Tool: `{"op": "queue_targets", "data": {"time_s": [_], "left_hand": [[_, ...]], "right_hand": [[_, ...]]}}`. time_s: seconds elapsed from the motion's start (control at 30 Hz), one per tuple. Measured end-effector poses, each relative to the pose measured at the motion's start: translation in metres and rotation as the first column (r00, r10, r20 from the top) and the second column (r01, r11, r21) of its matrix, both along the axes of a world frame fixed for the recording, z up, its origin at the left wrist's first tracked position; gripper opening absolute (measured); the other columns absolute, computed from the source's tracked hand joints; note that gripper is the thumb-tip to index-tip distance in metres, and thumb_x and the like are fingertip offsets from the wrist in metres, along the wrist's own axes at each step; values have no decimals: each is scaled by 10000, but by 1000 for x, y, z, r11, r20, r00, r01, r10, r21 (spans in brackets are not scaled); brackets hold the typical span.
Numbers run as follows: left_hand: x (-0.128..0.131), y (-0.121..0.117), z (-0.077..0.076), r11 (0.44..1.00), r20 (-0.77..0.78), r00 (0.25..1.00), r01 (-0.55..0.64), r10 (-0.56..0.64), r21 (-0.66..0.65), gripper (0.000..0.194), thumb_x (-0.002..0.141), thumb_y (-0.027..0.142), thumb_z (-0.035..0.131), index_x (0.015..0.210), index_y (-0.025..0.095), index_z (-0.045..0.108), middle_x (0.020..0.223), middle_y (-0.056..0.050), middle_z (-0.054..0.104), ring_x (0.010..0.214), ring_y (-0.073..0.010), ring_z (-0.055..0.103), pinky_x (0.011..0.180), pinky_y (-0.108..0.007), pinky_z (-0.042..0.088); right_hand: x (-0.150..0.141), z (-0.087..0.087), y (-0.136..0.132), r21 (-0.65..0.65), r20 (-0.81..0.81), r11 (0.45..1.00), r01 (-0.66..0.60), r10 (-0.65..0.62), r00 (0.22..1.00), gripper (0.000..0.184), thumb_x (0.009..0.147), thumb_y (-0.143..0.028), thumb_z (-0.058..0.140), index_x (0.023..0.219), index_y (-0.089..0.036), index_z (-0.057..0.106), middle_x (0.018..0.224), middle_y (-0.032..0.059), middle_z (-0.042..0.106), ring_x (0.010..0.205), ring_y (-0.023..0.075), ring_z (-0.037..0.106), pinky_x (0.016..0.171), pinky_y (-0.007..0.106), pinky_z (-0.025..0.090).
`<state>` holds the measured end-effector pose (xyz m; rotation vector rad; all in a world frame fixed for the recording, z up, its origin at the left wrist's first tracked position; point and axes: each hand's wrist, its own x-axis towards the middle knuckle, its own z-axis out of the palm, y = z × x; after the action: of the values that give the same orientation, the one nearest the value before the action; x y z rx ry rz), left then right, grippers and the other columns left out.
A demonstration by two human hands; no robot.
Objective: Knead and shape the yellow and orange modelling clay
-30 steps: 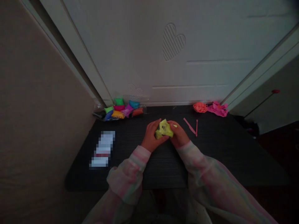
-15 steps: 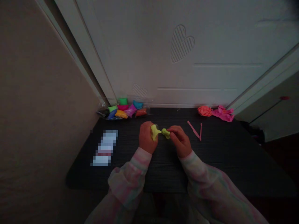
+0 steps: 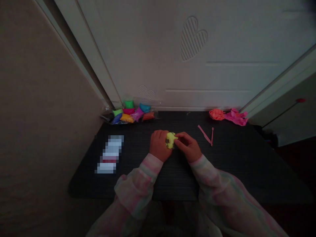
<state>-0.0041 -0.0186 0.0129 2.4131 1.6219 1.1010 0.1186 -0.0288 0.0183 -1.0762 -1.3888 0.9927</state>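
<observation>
My left hand [image 3: 160, 144] is closed around soft yellow modelling clay [image 3: 170, 140], which shows at the thumb side of the fist. Grey-brown patches on the yellow look like part of a wrapper, though I cannot make them out clearly. From the right, my right hand [image 3: 189, 146] pinches the edge of the clay between thumb and fingertips. The two hands almost meet over the middle of the black table [image 3: 177, 177]. Whether a separate lump sits in the right fingertips is hidden.
Several coloured clay packets [image 3: 128, 117] lie in clear plastic at the back left. A blurred pale sheet [image 3: 111, 154] is on the left. Two pink modelling tools [image 3: 205, 135] lie to the right. Orange and pink crumpled pieces [image 3: 234, 117] rest by the door [image 3: 153, 49].
The right hand's yellow lump, joined by a stretched strand before, now meets the clay at the left fist. The left hand has shifted slightly right and turned. The view has tilted slightly.
</observation>
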Motion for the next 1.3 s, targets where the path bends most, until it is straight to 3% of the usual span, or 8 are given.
{"op": "queue_targets", "data": {"time_s": [0.23, 0.4, 0.53, 0.8, 1.0, 1.3], "left_hand": [[0, -1, 2, 1000, -77, 997, -9, 8, -8, 236, 642, 300, 439, 818, 147, 474, 771, -77, 491, 749, -204, 405, 670, -333, 309], [0, -2, 6, 999, -167, 986, -18, 13, -28, 214, 648, 310, 434, 796, 166, 487, 761, -68, 487, 758, -207, 404, 665, -335, 304], [1, -3, 7, 999, -199, 980, -12, 5, -33, 205, 652, 274, 432, 822, 173, 487, 769, -60, 484, 777, -200, 405, 685, -331, 305], [3, 1, 0, 996, -137, 989, 47, -57, -74, 225, 663, 281, 425, 850, 165, 473, 804, -55, 493, 764, -183, 411, 686, -320, 319], [1, 2, -2, 995, -143, 989, 29, -42, -91, 218, 676, 279, 413, 852, 165, 470, 791, -53, 491, 752, -183, 409, 680, -321, 322], [5, -1, 2, 996, -180, 981, 57, -70, -74, 220, 689, 281, 394, 860, 162, 465, 778, -57, 490, 769, -199, 404, 678, -329, 318]], "right_hand": [[2, -8, 2, -135, 1, 986, -97, 98, 995, 221, 570, -309, 570, 765, -212, 535, 700, -17, 499, 586, 108, 449, 571, 253, 371], [4, -5, 2, -121, 30, 983, -140, 145, 989, 172, 568, -293, 576, 704, -189, 562, 686, -21, 473, 613, 103, 446, 587, 241, 362], [4, -3, 3, -199, -1, 966, -163, 166, 986, 168, 580, -273, 565, 715, -172, 573, 658, -21, 496, 613, 102, 453, 605, 247, 360], [6, -8, 7, -223, 41, 975, -17, 27, 999, 139, 561, -248, 575, 676, -171, 566, 616, -23, 534, 580, 105, 471, 608, 262, 376], [5, -11, 8, -275, -114, 957, -89, 59, 992, 228, 524, -265, 611, 732, -187, 558, 663, -20, 567, 610, 111, 506, 627, 267, 397], [2, -10, 9, -288, -164, 958, 4, -53, 985, 188, 507, -255, 620, 670, -181, 563, 607, -26, 571, 550, 95, 508, 581, 244, 404]]}}
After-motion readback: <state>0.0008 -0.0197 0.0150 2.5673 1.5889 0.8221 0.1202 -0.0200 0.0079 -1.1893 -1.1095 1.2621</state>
